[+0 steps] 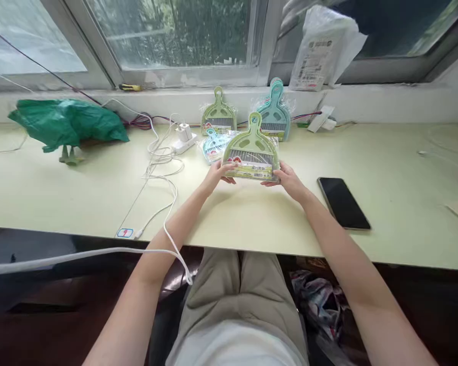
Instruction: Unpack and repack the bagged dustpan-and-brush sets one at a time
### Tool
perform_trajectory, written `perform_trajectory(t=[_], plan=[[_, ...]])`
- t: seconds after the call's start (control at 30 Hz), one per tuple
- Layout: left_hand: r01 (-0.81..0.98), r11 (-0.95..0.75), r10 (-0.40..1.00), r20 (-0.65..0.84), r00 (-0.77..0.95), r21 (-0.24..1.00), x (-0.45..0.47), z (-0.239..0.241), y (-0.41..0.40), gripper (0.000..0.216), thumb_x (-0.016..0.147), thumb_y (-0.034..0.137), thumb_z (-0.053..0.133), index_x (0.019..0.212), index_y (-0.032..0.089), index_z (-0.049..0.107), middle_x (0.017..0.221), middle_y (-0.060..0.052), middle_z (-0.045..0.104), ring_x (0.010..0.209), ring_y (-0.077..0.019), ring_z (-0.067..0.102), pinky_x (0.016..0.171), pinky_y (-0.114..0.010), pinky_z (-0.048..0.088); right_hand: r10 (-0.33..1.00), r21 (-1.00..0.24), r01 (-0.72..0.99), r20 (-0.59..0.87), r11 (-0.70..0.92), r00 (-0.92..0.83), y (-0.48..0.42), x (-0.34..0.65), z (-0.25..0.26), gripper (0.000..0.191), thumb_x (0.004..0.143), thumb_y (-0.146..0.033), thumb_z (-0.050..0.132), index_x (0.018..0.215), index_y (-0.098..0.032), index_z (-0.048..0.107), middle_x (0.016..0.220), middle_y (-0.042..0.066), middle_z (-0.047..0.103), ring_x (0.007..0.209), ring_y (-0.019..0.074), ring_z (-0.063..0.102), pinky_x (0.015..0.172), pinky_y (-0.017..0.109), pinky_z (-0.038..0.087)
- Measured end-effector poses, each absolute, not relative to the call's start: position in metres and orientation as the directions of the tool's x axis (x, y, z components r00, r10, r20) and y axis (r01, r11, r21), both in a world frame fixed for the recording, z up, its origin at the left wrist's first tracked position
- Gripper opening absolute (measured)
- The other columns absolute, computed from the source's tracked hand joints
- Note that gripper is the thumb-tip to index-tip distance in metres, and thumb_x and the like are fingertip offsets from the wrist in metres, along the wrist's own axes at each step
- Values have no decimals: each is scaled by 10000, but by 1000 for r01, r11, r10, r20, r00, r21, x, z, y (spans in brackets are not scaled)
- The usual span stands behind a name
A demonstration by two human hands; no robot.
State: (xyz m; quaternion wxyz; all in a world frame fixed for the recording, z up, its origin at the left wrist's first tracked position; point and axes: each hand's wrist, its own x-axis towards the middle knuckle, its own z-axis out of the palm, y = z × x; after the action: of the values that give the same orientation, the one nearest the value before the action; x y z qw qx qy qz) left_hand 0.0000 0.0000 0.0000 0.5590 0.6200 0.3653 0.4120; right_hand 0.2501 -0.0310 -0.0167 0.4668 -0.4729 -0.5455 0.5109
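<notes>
A green mini dustpan-and-brush set in clear wrapping (252,150) stands tilted on the pale desk (80,188), held at its lower corners. My left hand (218,175) pinches its left corner and my right hand (288,180) pinches its right corner. Behind it lie a light blue set (213,143), another green set (219,114) leaning on the sill, and a teal set (274,109) beside that.
A black phone (343,202) lies right of my right arm. A white charger and cables (164,152) trail left and off the desk edge. A green plastic bag (66,122) sits far left. A white bag (322,48) rests on the window sill.
</notes>
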Motion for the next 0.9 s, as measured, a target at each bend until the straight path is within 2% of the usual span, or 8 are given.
perform_trajectory(t=[0.23, 0.37, 0.5, 0.67, 0.77, 0.9], plan=[[19, -54, 956, 46, 291, 998, 4, -7, 4, 278, 759, 313, 462, 925, 109, 554, 775, -61, 695, 499, -133, 641, 506, -254, 529, 990, -999, 34, 23, 28, -137, -32, 250, -20, 382, 782, -298, 533, 1156, -232, 484, 1056, 29, 711, 680, 182, 725, 704, 401, 629], [9, -65, 946, 59, 319, 998, 5, -7, 3, 249, 798, 329, 462, 929, 125, 520, 792, -55, 689, 494, -139, 648, 479, -251, 520, 993, -999, 32, 20, 24, -116, -31, 250, -20, 361, 775, -290, 532, 1129, -236, 489, 1044, 25, 704, 657, 179, 717, 710, 426, 627], [15, -92, 936, 81, 342, 996, 6, -9, 2, 262, 838, 339, 431, 971, 127, 509, 846, -65, 693, 505, -139, 656, 483, -251, 517, 993, -998, 39, 41, 46, -107, -31, 249, -21, 419, 804, -413, 566, 1177, -247, 471, 1091, 38, 683, 650, 173, 702, 680, 418, 624], [136, -190, 923, 130, 362, 972, 9, -18, 0, 302, 883, 379, 396, 1032, 140, 505, 801, -49, 696, 496, -116, 626, 490, -231, 487, 995, -992, 70, 101, 101, -6, -25, 249, -32, 605, 666, -512, 749, 1139, -241, 487, 1146, 62, 643, 915, 233, 670, 679, 383, 605], [346, -307, 913, 172, 370, 887, 10, -23, -1, 291, 898, 390, 399, 965, 149, 548, 743, -39, 686, 536, -126, 617, 560, -253, 485, 986, -986, 84, 153, 147, 69, -16, 256, -41, 623, 592, -492, 807, 1080, -213, 537, 1076, 61, 654, 953, 237, 637, 788, 406, 565], [684, -458, 887, 238, 396, 568, 12, -23, -5, 281, 913, 358, 393, 828, 174, 588, 689, -42, 656, 675, -187, 621, 681, -309, 461, 957, -960, 169, 250, 225, 150, -6, 268, -47, 582, 514, -425, 847, 978, -186, 588, 967, 35, 659, 907, 214, 612, 874, 390, 494]])
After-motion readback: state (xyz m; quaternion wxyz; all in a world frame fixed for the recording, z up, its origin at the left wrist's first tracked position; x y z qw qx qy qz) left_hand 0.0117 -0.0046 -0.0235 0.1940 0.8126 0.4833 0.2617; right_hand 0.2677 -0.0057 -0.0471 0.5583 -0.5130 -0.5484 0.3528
